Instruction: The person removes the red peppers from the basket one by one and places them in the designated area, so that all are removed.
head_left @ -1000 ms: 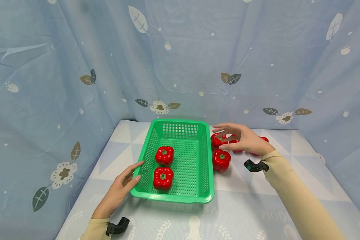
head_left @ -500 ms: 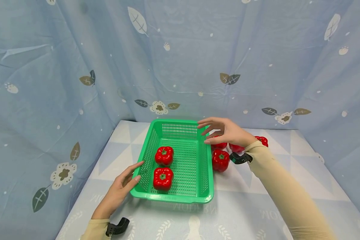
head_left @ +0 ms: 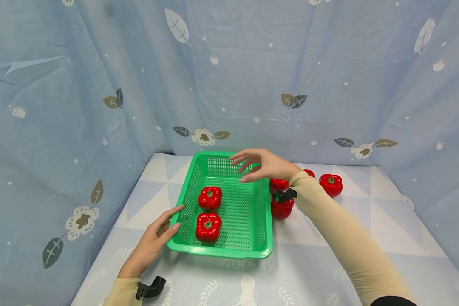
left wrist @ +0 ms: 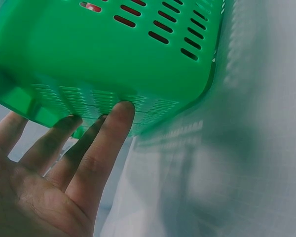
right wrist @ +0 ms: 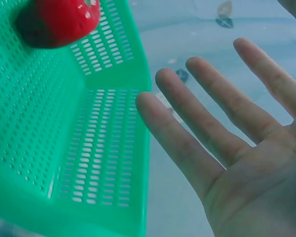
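Basket [head_left: 222, 252], green and perforated, stands on the table [head_left: 375, 229] with two red peppers [head_left: 208, 228] inside its left half, one behind the other. The left hand [head_left: 147, 246] rests its extended, parted fingers against the basket's left side. The right hand [head_left: 265, 165] hangs above the far right part of the basket, its fingers spread and holding nothing. Four more peppers [head_left: 330, 185] lie to the right of the basket, three partly hidden by the right arm.

The right sleeve [head_left: 342, 236] mostly hides the far pepper [head_left: 309, 172]; the right-wrist view's top edge crops another pepper [right wrist: 66, 22].
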### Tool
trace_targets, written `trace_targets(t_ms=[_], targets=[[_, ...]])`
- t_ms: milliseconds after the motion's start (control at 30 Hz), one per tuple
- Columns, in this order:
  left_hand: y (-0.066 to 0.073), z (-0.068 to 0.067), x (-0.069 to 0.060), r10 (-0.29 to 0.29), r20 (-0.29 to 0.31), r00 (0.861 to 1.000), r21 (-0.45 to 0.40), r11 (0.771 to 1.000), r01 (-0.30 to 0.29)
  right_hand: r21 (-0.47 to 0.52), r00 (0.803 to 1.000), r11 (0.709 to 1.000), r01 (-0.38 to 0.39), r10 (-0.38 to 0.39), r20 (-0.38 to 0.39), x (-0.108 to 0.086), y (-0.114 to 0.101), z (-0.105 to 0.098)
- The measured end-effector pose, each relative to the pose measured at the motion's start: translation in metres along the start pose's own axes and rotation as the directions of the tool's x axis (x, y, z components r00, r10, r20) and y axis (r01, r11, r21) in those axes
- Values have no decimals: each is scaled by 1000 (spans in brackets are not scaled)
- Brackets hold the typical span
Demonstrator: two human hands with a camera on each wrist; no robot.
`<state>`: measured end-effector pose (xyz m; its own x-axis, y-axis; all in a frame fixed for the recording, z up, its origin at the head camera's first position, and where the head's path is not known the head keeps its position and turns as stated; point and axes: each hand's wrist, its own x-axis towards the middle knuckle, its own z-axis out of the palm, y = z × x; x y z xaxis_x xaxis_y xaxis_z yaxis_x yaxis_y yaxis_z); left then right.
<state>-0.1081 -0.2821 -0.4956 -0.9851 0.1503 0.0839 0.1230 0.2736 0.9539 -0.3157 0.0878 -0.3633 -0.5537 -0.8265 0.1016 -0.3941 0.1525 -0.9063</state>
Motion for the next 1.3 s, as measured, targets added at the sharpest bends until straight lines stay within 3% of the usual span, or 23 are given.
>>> trace_targets(t_ms=[300, 733, 1300], targets=[[0, 1, 0, 8, 1, 1000, -2, 1000, -8, 32, 990, 999, -2, -3, 142, 32, 12, 16], [1, 2, 0, 7, -4, 1000, 5, 1000, -7, 33, 974, 997, -66, 57, 218, 59, 30, 40], [1, 2, 1, 7, 10, 1000, -8, 1000, -7, -114, 940, 989, -94, 126, 318, 78, 41, 63]])
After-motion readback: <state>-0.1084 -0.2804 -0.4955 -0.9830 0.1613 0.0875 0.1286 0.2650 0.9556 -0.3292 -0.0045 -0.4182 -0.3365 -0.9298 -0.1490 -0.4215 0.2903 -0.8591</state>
